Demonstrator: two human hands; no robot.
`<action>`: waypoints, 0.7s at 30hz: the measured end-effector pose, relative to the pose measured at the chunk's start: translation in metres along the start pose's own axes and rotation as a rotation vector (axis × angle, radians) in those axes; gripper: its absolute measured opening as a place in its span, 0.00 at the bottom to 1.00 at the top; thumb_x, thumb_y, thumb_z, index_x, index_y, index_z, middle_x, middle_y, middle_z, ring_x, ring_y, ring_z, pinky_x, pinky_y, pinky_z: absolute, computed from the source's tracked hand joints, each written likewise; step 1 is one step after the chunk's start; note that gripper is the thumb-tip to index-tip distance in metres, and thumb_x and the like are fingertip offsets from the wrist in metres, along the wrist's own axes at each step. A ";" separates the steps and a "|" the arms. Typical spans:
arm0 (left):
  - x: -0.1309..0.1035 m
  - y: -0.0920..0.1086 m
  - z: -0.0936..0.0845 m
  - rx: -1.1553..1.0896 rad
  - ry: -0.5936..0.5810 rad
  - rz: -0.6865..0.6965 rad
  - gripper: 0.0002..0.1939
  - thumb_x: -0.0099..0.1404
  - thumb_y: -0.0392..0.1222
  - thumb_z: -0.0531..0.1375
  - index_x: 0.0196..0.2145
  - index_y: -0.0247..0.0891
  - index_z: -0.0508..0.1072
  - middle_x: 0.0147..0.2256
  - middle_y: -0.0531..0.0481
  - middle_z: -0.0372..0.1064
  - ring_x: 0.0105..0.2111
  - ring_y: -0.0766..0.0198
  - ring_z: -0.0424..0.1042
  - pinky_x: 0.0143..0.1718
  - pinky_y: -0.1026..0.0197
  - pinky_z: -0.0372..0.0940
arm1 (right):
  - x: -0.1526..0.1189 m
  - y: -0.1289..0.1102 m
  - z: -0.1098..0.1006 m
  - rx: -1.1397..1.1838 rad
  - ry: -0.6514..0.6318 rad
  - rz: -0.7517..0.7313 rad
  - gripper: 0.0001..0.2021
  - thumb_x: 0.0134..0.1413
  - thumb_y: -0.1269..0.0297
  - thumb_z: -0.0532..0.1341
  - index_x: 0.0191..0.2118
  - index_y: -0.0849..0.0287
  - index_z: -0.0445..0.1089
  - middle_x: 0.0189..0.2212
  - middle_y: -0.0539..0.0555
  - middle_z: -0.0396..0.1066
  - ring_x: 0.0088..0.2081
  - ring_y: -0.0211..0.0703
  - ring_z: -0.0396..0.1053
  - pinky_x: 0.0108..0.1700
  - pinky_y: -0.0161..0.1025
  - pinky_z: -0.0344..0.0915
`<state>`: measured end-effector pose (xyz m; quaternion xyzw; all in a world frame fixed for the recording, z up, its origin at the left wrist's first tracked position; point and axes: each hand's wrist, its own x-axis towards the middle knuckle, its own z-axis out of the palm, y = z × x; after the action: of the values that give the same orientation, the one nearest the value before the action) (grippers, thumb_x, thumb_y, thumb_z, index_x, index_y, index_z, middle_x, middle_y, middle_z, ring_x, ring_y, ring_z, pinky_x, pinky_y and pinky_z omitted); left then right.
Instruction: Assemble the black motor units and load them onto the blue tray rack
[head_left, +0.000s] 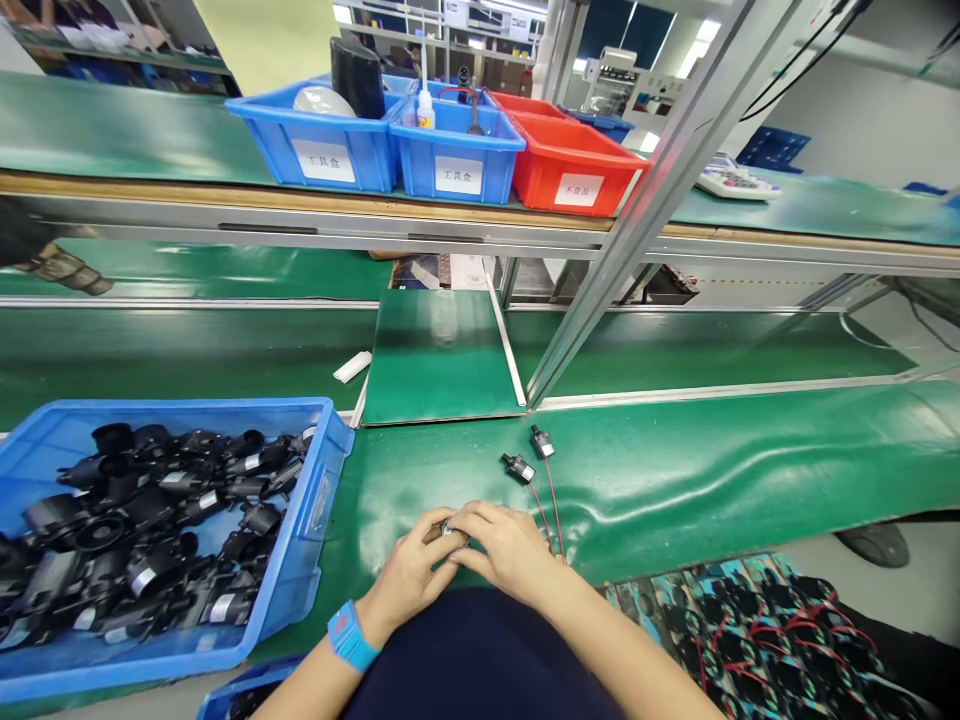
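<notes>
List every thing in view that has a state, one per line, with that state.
Left hand: closed on a small part, together with the other hand.
Right hand: closed on the same small part.
Two wired parts: lying loose on the green mat, untouched.
Big blue bin: open, heaped with black parts.
Glue bottle: upright in a shelf bin.
Red bin: open; contents hidden.

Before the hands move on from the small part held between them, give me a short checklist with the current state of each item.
1. Left hand and right hand both on the small round grey part: ok.
2. Part's seating or orientation visible: cannot tell, fingers cover it.
3. Two small black units with red wires apart from the hands on the green mat: ok.
4. Blue plastic bin of black parts beside the left hand: ok.
</notes>
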<state>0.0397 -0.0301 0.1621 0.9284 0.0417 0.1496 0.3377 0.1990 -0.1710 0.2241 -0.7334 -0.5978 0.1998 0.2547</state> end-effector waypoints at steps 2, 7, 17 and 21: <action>-0.002 -0.025 0.022 0.051 -0.012 0.026 0.13 0.69 0.37 0.54 0.46 0.38 0.76 0.54 0.37 0.62 0.52 0.57 0.71 0.53 0.56 0.70 | 0.004 0.019 0.027 -0.056 0.006 -0.003 0.17 0.66 0.50 0.56 0.55 0.49 0.69 0.53 0.51 0.71 0.49 0.44 0.73 0.49 0.38 0.68; -0.021 -0.073 0.071 0.057 -0.105 -0.033 0.11 0.69 0.36 0.52 0.43 0.37 0.74 0.53 0.36 0.63 0.48 0.57 0.74 0.51 0.56 0.72 | 0.009 0.056 0.101 -0.141 -0.044 0.076 0.17 0.66 0.52 0.56 0.56 0.51 0.69 0.52 0.51 0.73 0.45 0.45 0.74 0.45 0.39 0.70; 0.000 -0.068 0.086 0.008 -0.149 -0.246 0.26 0.68 0.41 0.57 0.62 0.38 0.58 0.59 0.37 0.61 0.59 0.54 0.65 0.61 0.48 0.64 | -0.005 0.076 0.109 0.251 0.150 0.569 0.23 0.60 0.58 0.61 0.61 0.48 0.65 0.49 0.52 0.75 0.49 0.48 0.74 0.53 0.44 0.68; 0.032 -0.059 0.096 0.107 -0.299 -0.239 0.22 0.63 0.32 0.60 0.55 0.40 0.68 0.54 0.42 0.65 0.55 0.54 0.66 0.59 0.51 0.64 | -0.026 0.106 0.104 0.291 0.046 0.688 0.24 0.58 0.58 0.63 0.60 0.51 0.68 0.42 0.53 0.77 0.46 0.47 0.75 0.51 0.42 0.67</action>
<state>0.1007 -0.0384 0.0622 0.9453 0.1087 -0.0336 0.3058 0.2140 -0.1991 0.0763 -0.8519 -0.2759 0.3399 0.2875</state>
